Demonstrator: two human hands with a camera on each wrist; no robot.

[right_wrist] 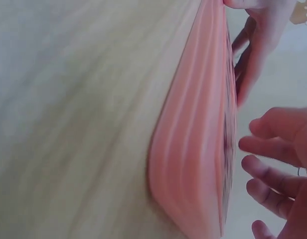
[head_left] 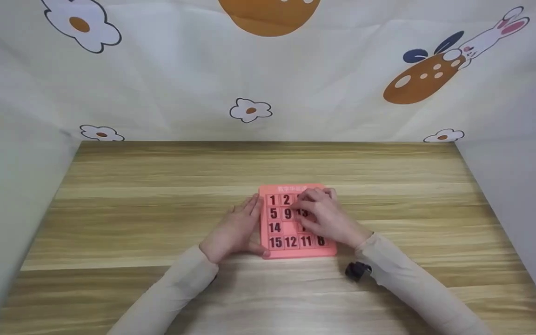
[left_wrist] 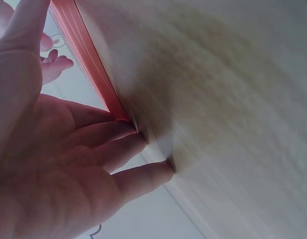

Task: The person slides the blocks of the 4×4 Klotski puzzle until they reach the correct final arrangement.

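Observation:
A pink number sliding puzzle (head_left: pixel 301 254) lies flat on the table, with black digits on its square tiles. One cell in the third row, right of the 14 tile (head_left: pixel 274 228), has no tile. My left hand (head_left: pixel 235 230) rests along the puzzle's left edge; its fingers are extended and touch the side, and the thumb lies at the near left corner. Over the puzzle's right half is my right hand (head_left: pixel 326 215), fingers loosely bent and covering several tiles. In the right wrist view, the right hand's fingertips (right_wrist: pixel 250 162) stand apart from the puzzle's face.
The wood-grain table (head_left: pixel 156 172) extends around the puzzle. Behind it hangs a pale cloth (head_left: pixel 179 70) printed with flowers and a rabbit, with pale walls at both sides. A small black device (head_left: pixel 357 271) sits by the right wrist.

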